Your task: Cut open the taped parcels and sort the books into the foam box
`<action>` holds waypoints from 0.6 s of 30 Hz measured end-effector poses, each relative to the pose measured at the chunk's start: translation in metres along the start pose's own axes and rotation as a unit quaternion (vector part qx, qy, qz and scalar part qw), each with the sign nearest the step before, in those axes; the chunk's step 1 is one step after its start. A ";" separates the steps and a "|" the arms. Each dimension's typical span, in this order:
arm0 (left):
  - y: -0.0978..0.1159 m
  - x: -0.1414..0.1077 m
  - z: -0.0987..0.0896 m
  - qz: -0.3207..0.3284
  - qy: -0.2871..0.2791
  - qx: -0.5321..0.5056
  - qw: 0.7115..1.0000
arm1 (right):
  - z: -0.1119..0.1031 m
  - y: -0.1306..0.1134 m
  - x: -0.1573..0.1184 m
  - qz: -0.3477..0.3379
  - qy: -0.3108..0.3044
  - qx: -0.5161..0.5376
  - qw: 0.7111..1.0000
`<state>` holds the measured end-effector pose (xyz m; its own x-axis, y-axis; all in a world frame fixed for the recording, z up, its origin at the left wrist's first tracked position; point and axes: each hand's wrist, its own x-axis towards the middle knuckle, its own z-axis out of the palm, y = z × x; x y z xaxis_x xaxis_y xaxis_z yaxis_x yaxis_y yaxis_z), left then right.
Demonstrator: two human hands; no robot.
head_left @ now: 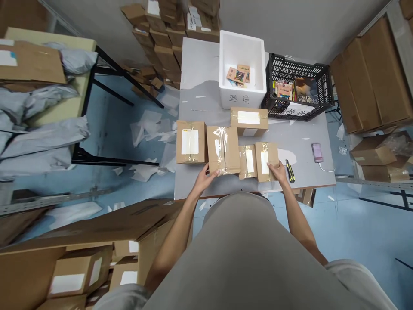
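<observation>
Several taped cardboard boxes stand on the grey table (200,94). My left hand (205,180) touches the lower left corner of the tall taped box (230,150), fingers apart. At the right end of the row, my right hand (278,172) lies against the right side of a smaller box (262,161), its thumb on the white label. Between these two is a small box (247,155). A labelled box (200,148) sits at the far left, and another (258,112) lies behind the row. A yellow-black cutter (290,171) rests beside my right hand.
Behind the boxes stand a white foam bin (242,97) and a black crate (274,103) with small packs. A phone (317,152) lies at the right. A big carton (138,234) of boxes is at lower left; a side table (87,45) holds grey parcels.
</observation>
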<state>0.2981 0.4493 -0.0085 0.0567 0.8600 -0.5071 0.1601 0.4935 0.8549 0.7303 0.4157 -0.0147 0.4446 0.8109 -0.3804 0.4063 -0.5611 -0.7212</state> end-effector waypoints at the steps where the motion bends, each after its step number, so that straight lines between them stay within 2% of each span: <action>1: 0.001 0.001 0.002 -0.020 0.005 -0.009 1.000 | -0.001 -0.001 0.005 0.013 -0.011 -0.001 1.000; 4: 0.002 0.001 0.004 -0.058 0.015 -0.016 0.998 | -0.007 -0.002 0.014 0.043 -0.058 0.003 0.997; 7: 0.009 -0.008 0.003 -0.050 0.075 0.111 0.990 | -0.017 -0.008 0.022 0.045 -0.089 -0.001 0.995; 9: 0.021 -0.013 0.007 0.003 0.141 0.235 0.962 | -0.025 -0.018 0.035 0.012 -0.077 -0.020 0.997; 11: 0.041 -0.010 0.017 0.082 0.173 0.307 0.932 | -0.030 -0.034 0.056 -0.044 -0.057 -0.039 0.997; 14: 0.081 0.026 0.043 0.158 0.147 0.312 0.926 | -0.025 -0.067 0.104 -0.125 -0.061 -0.022 0.990; 16: 0.109 0.069 0.063 0.175 0.119 0.303 0.929 | -0.011 -0.093 0.138 -0.141 -0.068 0.009 0.988; 18: 0.134 0.117 0.081 0.165 0.102 0.304 0.933 | 0.009 -0.117 0.167 -0.133 -0.082 0.042 0.987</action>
<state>0.4061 0.6053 0.0381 0.0236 0.9895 -0.1424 0.7005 0.0853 0.7085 0.7497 0.6180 0.0005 0.1942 0.9472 -0.2552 0.4212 -0.3154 -0.8503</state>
